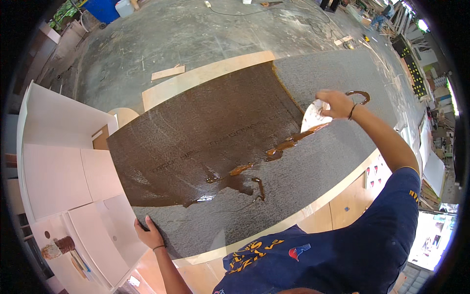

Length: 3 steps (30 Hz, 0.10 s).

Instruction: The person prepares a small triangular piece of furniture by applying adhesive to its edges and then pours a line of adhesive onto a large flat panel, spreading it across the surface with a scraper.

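A grey textured sheet (308,166) lies in front of me on a pale wooden board. Brown, glossy glue (205,127) coats its left and far part in a thin film. A thicker ridge of glue runs diagonally to the white spreader (313,117). My right hand (336,104) is closed round this spreader, its edge down on the sheet at the ridge's right end. Curved strings of glue lie on the grey surface beyond my right hand and near the middle. At the sheet's near-left edge rests my left hand (149,235), thumb and fingers apart, holding nothing I can see.
White cabinet panels (54,166) stand at the left. On them sits a brown-stained container (63,244) beside several thin sticks. A wood strip (168,72) lies on the concrete floor beyond, and a blue bin (100,10) is far left. Timber and clutter line the right side.
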Tool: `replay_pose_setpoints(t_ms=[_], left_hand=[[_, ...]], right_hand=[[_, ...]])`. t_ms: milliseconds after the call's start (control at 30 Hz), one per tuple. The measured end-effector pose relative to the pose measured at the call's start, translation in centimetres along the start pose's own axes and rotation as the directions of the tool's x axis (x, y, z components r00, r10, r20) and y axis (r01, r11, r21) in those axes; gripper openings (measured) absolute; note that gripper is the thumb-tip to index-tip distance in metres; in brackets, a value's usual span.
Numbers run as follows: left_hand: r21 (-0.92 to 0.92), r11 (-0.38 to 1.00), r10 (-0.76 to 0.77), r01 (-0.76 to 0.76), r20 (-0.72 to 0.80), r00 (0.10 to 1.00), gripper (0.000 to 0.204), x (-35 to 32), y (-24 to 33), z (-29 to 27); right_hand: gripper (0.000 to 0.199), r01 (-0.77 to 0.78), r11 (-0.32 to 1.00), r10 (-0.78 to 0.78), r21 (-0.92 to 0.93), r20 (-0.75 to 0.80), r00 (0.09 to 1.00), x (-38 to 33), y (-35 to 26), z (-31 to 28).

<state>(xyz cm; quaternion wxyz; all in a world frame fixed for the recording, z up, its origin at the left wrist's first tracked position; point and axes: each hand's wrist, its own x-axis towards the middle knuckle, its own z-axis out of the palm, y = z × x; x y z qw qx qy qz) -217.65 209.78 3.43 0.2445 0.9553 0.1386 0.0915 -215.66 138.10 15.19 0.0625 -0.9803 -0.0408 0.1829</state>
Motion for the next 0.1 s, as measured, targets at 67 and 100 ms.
replay_pose_setpoints(t_ms=[67, 100], left_hand=[[-0.001, 1.000, -0.008, 0.008, 0.010, 1.000, 0.051, -0.05, -0.06, -0.13], [-0.016, 0.999, -0.030, 0.030, 0.024, 0.999, 0.051, -0.06, -0.11, -0.12]], right_hand=[[0.060, -0.058, 0.997, 0.056, 0.041, 0.032, 0.998, 0.15, 0.57, 1.05], [0.060, -0.048, 0.998, 0.046, 0.048, 0.036, 0.998, 0.41, 0.78, 1.53]])
